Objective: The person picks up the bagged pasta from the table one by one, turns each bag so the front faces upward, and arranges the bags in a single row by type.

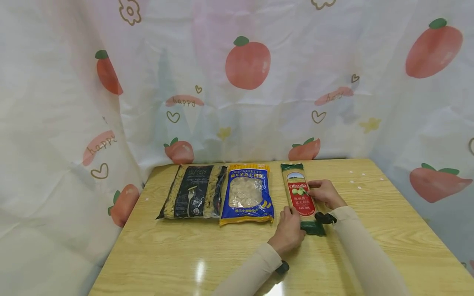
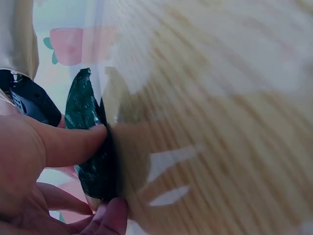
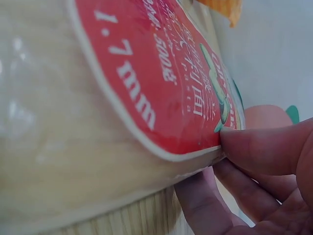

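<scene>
A long packet of spaghetti (image 1: 299, 199) with a red label and green ends lies on the table, right of two other pasta bags. At its near end is my left hand (image 1: 286, 232); the left wrist view shows the thumb on the green end (image 2: 83, 107) and fingertips at the lower edge, pinching it. My right hand (image 1: 327, 194) holds the packet's right side at mid-length. In the right wrist view its thumb lies at the red label (image 3: 161, 93), with fingers under the edge. The packet's underside is hidden.
A blue and yellow orecchiette bag (image 1: 246, 193) lies in the middle, beside a black pasta bag (image 1: 196, 191) with a fork picture on the left. All rest on a wooden table (image 1: 166, 255). A fruit-printed curtain (image 1: 207, 135) hangs behind and at both sides.
</scene>
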### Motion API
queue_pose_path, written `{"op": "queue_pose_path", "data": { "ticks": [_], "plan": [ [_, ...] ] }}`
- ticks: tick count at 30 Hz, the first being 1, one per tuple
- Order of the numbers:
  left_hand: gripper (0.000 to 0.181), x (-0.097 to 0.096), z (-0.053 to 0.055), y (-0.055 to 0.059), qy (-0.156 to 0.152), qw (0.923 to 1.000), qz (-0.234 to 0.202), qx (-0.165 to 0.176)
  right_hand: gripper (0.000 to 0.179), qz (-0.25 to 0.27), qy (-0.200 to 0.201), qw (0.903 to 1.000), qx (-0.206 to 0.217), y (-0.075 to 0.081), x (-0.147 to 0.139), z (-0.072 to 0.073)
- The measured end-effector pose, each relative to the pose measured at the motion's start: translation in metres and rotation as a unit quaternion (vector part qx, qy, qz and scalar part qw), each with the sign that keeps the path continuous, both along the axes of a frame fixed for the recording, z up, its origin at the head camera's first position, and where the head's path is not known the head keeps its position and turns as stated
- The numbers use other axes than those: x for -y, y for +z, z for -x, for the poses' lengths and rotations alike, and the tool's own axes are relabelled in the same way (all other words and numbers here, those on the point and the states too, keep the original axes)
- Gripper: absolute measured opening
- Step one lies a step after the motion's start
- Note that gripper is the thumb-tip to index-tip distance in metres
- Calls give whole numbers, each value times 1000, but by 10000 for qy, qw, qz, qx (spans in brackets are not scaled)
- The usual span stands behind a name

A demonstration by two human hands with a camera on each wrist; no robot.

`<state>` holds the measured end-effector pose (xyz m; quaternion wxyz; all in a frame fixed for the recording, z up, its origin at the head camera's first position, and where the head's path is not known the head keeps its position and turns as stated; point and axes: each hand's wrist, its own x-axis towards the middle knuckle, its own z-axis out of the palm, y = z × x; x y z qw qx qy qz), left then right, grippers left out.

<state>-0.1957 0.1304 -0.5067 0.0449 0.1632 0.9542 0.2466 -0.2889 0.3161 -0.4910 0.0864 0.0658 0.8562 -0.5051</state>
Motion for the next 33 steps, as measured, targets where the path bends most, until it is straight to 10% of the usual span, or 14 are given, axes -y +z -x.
{"op": "queue_pose_path", "data": {
  "ticks": [14, 33],
  "plan": [
    [74, 5, -5, 3, -1, 9991, 386, 170, 56, 123, -109, 9999, 44, -3, 7, -1],
    [67, 19, -9, -2, -189, 9973, 539, -466, 55, 119, -31, 9999, -8, -3, 18, 0]
  ]
}}
